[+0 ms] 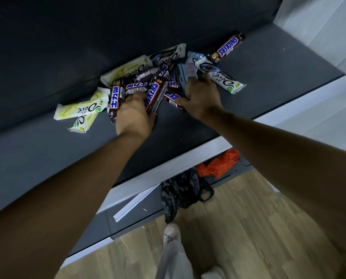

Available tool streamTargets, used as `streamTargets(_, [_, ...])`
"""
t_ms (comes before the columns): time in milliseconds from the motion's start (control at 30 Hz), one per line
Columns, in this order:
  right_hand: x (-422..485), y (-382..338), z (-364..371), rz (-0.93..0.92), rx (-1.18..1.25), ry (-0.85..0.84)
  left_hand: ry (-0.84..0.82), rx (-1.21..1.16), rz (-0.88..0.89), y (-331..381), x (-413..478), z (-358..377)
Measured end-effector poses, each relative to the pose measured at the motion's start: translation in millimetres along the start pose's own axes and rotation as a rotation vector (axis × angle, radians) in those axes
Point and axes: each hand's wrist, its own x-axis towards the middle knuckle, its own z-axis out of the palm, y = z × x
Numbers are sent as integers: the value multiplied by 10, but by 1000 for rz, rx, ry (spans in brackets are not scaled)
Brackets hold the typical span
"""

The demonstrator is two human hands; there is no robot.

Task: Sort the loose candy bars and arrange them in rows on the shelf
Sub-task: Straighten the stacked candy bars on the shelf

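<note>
A loose pile of candy bars [148, 75] lies on the dark grey shelf [188, 129] against its back wall. My left hand [134, 115] grips a brown Snickers bar [153, 94] with other brown bars beside it. My right hand [201, 95] reaches into the pile's right side, its fingers curled round light blue Dove bars [187, 74]; its thumb lies near another Snickers bar [173, 98]. Two yellow-green Dove bars [81, 108] lie apart at the left. A white Dove bar [224, 79] and a single Snickers bar [227, 46] lie at the right.
The shelf has a white front edge [188, 160] and a white side wall [317, 27] at the right. Below, on a lower level, lie an orange plastic bag [220, 162] and a black bag [180, 194]. Wooden floor [248, 228] is underneath.
</note>
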Motion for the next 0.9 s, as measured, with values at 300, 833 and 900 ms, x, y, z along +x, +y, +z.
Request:
streamTargets(300, [-234,-26,-264,213,303,-95,-32,-89,-80,44,-208,-76])
streamTargets(833, [-886,-138,-809,243,449,-312,90,-134,-57,278,-947,-658])
streamTargets(900, [-978,-193,-950,257,498,-316,123,-185,-44,298,-1050,-770])
